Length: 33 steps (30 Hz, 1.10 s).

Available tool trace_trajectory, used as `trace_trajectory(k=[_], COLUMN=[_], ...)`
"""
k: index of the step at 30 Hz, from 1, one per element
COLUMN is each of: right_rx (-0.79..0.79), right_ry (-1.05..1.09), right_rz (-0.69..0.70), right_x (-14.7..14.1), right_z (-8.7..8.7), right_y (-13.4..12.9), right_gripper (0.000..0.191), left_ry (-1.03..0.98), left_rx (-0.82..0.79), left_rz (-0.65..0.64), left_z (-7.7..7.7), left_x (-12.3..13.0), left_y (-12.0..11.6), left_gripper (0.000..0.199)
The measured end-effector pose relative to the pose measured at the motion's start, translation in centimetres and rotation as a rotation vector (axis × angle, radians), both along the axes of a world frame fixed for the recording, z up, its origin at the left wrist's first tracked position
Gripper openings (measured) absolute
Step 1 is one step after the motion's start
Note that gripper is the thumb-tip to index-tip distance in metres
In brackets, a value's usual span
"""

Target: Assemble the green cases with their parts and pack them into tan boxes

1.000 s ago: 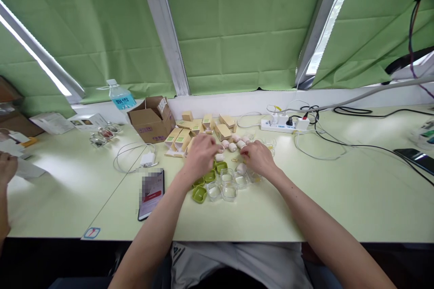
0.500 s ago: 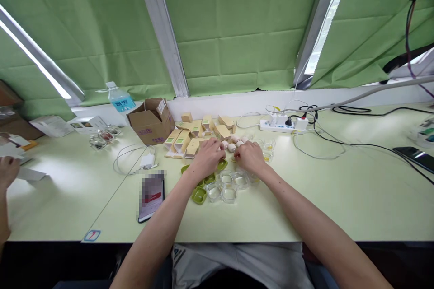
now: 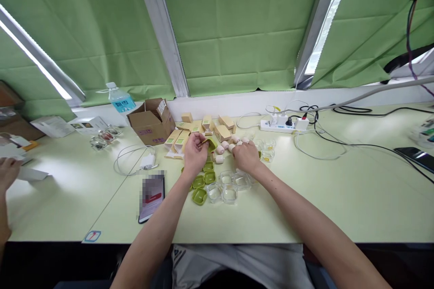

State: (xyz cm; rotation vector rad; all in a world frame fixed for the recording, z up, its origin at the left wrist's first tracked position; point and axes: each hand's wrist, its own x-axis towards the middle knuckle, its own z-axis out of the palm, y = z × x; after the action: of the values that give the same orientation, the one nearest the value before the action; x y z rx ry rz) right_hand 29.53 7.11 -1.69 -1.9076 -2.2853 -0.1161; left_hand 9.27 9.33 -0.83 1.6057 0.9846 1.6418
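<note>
My left hand (image 3: 195, 153) is closed on the edge of a small olive-green square cup (image 3: 211, 145), raised and tilted above the table. Below it lie several more green cups (image 3: 209, 177), partly behind my left wrist. My right hand (image 3: 247, 157) is curled with its fingertips down among small pale pink cylinders (image 3: 219, 159); whatever it grips is hidden. Clear plastic cups (image 3: 229, 193) sit in a cluster in front of the hands. Other clear cups (image 3: 267, 155), some with yellow in them, stand right of my right hand.
Small tan cartons (image 3: 222, 133) and a brown cardboard box (image 3: 151, 122) stand behind the hands. A phone (image 3: 151, 198) and a white charger (image 3: 147, 161) lie left. A power strip (image 3: 283, 125) with cables is back right. Another person's hand (image 3: 8, 172) shows at far left.
My left hand has moved left and up, lifting a green cup. My right hand has shifted slightly. More of the pink cylinders and the green cups now show between the hands.
</note>
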Motion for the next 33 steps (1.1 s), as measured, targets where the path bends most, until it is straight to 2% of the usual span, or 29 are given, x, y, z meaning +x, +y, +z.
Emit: trace_trajectory(k=[3, 5, 9, 12, 15, 18, 20, 23, 25, 28, 33], right_rx=[0.059, 0.129, 0.461, 0.607, 0.643, 0.655, 0.659, 0.651, 0.645, 0.653, 0.632], right_ry=[0.066, 0.179, 0.693, 0.856, 0.871, 0.855, 0.848, 0.839, 0.832, 0.81, 0.757], right_rz=[-0.026, 0.009, 0.287, 0.419, 0.505, 0.566, 0.563, 0.523, 0.503, 0.503, 0.473], right_x=[0.7, 1.3, 1.6, 0.8, 0.0, -0.3, -0.2, 0.2, 0.4, 0.4, 0.6], right_z=[0.7, 1.0, 1.3, 1.2, 1.2, 1.0, 0.8, 0.4, 0.2, 0.1, 0.1], right_y=[-1.2, -2.3, -4.7, -6.0, -6.4, -6.3, -6.0, -5.6, -5.5, -5.4, -5.3], right_gripper=[0.021, 0.022, 0.018, 0.02, 0.021, 0.021, 0.021, 0.02, 0.02, 0.019, 0.015], left_ry=[-0.004, -0.024, -0.09, -0.161, -0.155, -0.134, -0.134, -0.142, -0.128, -0.045, 0.061], left_rx=[0.001, -0.058, -0.242, -0.359, -0.438, -0.443, -0.423, -0.357, -0.311, -0.278, -0.246], left_rz=[0.03, -0.008, -0.148, -0.256, -0.336, -0.38, -0.451, -0.606, -0.659, -0.647, -0.547], left_z=[0.0, 0.1, 0.6, 0.8, 0.9, 1.0, 1.1, 1.1, 1.0, 0.5, -0.2], left_x=[0.2, 0.8, 2.4, 3.2, 3.5, 3.5, 3.2, 2.3, 1.7, 1.4, 1.9], left_y=[-0.5, -1.3, -3.5, -4.7, -5.4, -5.6, -5.7, -5.6, -5.4, -5.0, -4.6], left_gripper=[0.024, 0.025, 0.028, 0.028, 0.03, 0.034, 0.039, 0.058, 0.066, 0.06, 0.049])
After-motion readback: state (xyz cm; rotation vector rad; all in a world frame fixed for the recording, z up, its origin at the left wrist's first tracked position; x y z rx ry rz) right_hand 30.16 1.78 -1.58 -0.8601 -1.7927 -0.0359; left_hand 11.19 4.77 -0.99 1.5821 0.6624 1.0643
